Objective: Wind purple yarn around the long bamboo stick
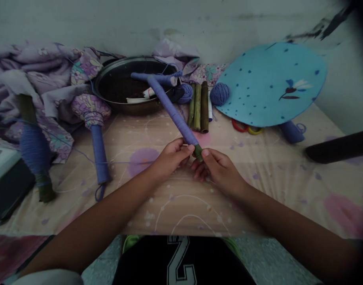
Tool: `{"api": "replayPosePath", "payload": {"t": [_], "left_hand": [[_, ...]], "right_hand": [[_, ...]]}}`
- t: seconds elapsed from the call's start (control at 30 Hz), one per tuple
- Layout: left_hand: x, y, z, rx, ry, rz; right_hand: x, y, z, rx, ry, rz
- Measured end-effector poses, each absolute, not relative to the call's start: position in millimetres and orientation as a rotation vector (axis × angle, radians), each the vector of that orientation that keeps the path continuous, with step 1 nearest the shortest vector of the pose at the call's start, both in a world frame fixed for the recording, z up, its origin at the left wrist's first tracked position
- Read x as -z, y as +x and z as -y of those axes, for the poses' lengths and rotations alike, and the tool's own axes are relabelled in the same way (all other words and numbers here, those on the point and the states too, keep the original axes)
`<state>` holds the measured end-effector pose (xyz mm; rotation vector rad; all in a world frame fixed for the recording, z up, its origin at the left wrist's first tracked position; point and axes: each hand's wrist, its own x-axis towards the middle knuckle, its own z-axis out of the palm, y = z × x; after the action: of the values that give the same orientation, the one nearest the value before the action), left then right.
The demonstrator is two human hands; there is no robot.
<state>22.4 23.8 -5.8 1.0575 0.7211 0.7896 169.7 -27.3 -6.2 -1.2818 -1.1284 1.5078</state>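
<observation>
Between my hands is a T-shaped stick (pixel 175 113) wound in purple yarn, with a bare green end towards me. My left hand (pixel 174 157) pinches the shaft near the lower edge of the winding. My right hand (pixel 218 166) holds the green tip between thumb and fingers. The far crosspiece of the stick lies over the rim of a dark pan (pixel 116 105). A thin strand of purple yarn (pixel 125 162) crosses the table from the left towards my left hand; its end is hidden there.
At left stand a yarn-wound spool stick (pixel 36 148) and a cloth-topped purple handle (pixel 100 154). Behind are green stalks (pixel 197 107), yarn balls (pixel 220 94) and a blue fan (pixel 267 89). Red scissors (pixel 239 126) lie under the fan's edge. A dark tube (pixel 338 146) juts in at right.
</observation>
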Motion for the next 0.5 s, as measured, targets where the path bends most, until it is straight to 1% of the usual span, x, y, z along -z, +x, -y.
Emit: {"api": "replayPosePath", "payload": {"t": [0.33, 0.5], "left_hand": [[4.1, 19.6, -23.8, -0.689, 1.129, -0.764], [4.5, 20.0, -23.6, -0.684, 1.145, -0.774]], "right_hand": [[4.8, 170.1, 27.0, -1.459, -1.217, 1.013], [6.3, 170.1, 26.9, -1.511, -1.222, 0.974]]}}
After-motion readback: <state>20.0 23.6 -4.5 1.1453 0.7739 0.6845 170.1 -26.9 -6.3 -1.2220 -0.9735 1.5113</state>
